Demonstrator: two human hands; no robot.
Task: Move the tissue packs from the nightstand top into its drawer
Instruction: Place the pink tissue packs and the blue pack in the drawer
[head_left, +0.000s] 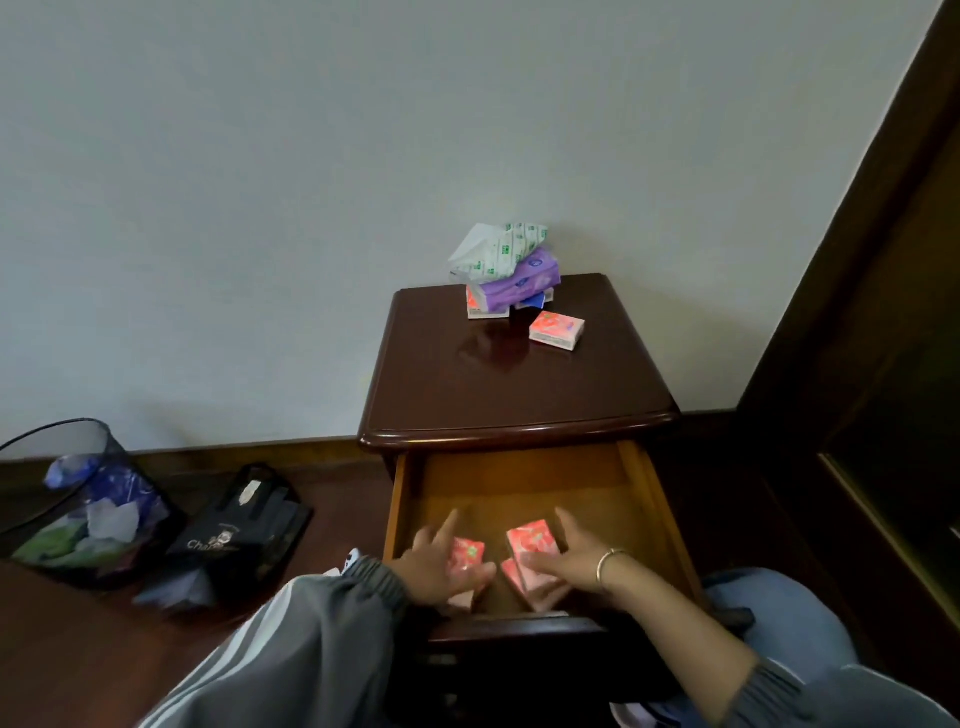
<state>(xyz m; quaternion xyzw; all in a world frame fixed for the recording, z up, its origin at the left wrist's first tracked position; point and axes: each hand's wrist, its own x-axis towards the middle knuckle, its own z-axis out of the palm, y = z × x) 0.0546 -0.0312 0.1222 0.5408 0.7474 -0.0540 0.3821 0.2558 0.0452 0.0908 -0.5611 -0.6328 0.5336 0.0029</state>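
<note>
While the pink packs in the drawer (524, 483) sit at its front end, the rest of the job is up and away: a lone pink pack (557, 331) lies flat on the nightstand top (467, 395), right of centre, long axis running left-right with a slight skew, and just behind it a stack (506, 275) of a green-print pack, a purple pack and more beneath sits against the wall. Left hand (441, 564) lies flat on a pink pack (467, 558), fingers spread, pressing not pinching. Right hand (569, 564) is draped over two overlapping pink packs (530, 540), fingers loose; can't tell if it's actually gripping. Both hands are low in the drawer, well apart from the top. My read: the lone pack is on the right hand's side, so that's the shorter reach, forward and up over the top's front lip. Stack is roughly central, either hand works.
</note>
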